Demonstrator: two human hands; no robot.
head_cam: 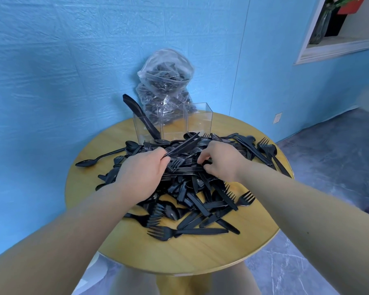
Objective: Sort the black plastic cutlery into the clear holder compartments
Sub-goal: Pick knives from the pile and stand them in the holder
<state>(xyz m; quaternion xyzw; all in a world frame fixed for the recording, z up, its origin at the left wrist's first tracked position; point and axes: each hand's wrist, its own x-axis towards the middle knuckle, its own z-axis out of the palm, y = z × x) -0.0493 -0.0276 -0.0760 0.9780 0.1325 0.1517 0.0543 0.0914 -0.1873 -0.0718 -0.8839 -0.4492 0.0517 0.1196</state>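
**Already bunching knives: the bundle points at the holder's left end**

Clearly the left hand point(145, 167) is the one carrying load: its fingers are curled round a small bundle of knives point(184, 145), gripped at the near ends, with the blades running up and away toward the far edge of the round table point(179, 252). That long axis aims roughly at the clear holder point(173, 122), which stands at the far edge, just beyond the heap. Its left compartment already has knives in it point(136, 112), leaning out to the left; the middle and right compartments look bare, though clear walls make that hard to be sure of.

The right hand point(218, 159) sits just beside the left, over the middle of the cutlery pile point(200, 188), fingers bent down and narrowed onto a piece in the tangle. Whether it has actually pinched something I cannot tell; the fingertips are buried among the black handles.

My judgement: the left hand is nearer the knife compartment and its bundle is already lined up for it, so the delivery is a short forward reach and a tilt to upright. Forks and spoons remain scattered to every edge, so most sorting lies ahead. A plastic bag point(165, 81) of more cutlery stands behind the holder.
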